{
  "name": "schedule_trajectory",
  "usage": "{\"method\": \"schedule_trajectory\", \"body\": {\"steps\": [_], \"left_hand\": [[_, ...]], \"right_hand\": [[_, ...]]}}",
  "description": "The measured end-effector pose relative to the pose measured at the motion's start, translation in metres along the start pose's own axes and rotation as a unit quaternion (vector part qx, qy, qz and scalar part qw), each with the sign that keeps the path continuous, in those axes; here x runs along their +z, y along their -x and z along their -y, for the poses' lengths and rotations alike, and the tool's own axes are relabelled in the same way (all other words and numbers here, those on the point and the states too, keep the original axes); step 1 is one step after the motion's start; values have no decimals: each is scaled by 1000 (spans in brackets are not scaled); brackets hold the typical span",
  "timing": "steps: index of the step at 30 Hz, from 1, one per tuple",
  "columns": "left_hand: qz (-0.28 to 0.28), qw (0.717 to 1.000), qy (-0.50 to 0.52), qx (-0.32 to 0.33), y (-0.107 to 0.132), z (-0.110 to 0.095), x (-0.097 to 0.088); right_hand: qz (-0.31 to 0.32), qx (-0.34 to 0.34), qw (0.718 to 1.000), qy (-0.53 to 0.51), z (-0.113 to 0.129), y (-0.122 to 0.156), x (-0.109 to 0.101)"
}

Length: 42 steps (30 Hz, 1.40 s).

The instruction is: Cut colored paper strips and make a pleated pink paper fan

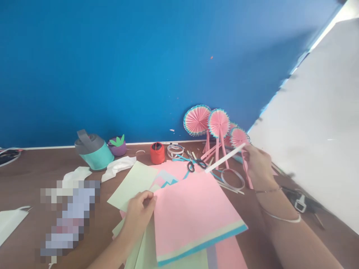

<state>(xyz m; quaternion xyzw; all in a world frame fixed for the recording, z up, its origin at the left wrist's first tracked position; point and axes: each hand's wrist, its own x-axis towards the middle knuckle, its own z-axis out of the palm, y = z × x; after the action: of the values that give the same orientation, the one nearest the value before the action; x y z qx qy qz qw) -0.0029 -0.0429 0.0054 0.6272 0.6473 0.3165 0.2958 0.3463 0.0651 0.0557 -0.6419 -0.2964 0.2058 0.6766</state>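
Observation:
My left hand (140, 209) pinches the left edge of a pink sheet of paper (193, 213), which has pale green and blue bands along its near edge. More pink and pale green sheets (134, 183) lie beneath it. Off to the right, my right hand (259, 166) is closed on one end of a slim white stick (224, 158), whose other end points down-left past the pink sheet's far corner. Beyond the sheet lie black-handled scissors (196, 163). Round pleated pink paper fans (219, 123) with blue edges stand against the wall close to my right hand.
A red spool (157, 153), a roll of white tape (175, 151), a purple pot (117, 145) and a teal container (95, 152) line the back. A pale ring (232, 179) and paper strips lie right of centre. Crumpled white paper (119, 168) is on the left.

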Motion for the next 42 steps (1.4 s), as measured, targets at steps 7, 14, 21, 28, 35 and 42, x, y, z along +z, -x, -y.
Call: {"method": "schedule_trajectory", "body": {"steps": [7,14,21,28,35,42], "left_hand": [[-5,997,-76,4,1,4,5],[-40,987,-151,41,6,10,10],[-12,975,-210,65,3,16,6],[-69,967,-213,119,4,14,8],[-85,975,-86,187,8,8,11],[-13,985,49,165,13,-9,3]], "right_hand": [[-132,-118,978,110,3,-34,-34],[88,-351,788,498,7,17,1],[353,-198,712,574,-17,54,26],[344,-182,718,577,-33,54,28],[367,-113,742,549,-8,44,15],[615,-26,767,179,21,90,22]]}}
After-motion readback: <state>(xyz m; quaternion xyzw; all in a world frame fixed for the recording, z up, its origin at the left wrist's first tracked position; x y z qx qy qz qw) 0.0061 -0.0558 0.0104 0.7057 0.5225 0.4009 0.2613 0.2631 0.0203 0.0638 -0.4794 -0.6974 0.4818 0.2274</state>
